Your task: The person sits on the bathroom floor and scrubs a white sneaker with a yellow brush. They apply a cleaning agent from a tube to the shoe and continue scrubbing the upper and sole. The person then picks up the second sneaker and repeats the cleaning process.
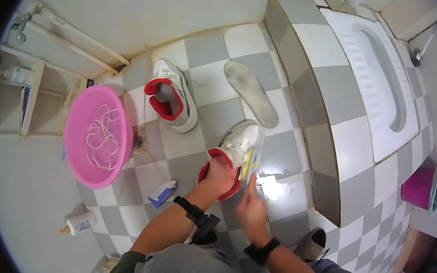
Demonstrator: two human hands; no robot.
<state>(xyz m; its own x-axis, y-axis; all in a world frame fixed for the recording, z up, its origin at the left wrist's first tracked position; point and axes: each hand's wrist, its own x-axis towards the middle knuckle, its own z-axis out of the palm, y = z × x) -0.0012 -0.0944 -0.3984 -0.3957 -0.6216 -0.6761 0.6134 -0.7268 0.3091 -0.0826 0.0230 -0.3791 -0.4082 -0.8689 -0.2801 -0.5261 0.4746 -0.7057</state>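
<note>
My left hand (220,175) reaches into the red-lined opening of a white sneaker (242,141), steadying it above the tiled floor. In my right hand (252,212) is a brush (252,165) with yellow bristles and a pale, partly see-through body, held against the sneaker's right side. Motion blurs this hand and the brush. The matching sneaker (174,98), also lined in red, stands farther off to the left. A greyish insole (251,94) lies flat beyond the sneaker I hold. Left of my forearm is a blue and white tube (162,194).
A pink basin (72,137) with white shoelaces (102,140) sits at left, beside a floor drain (139,142). A tiled step (307,86) bears a squat toilet (387,86) at right. Water wets the floor near the brush. A pump bottle (81,223) stands at lower left.
</note>
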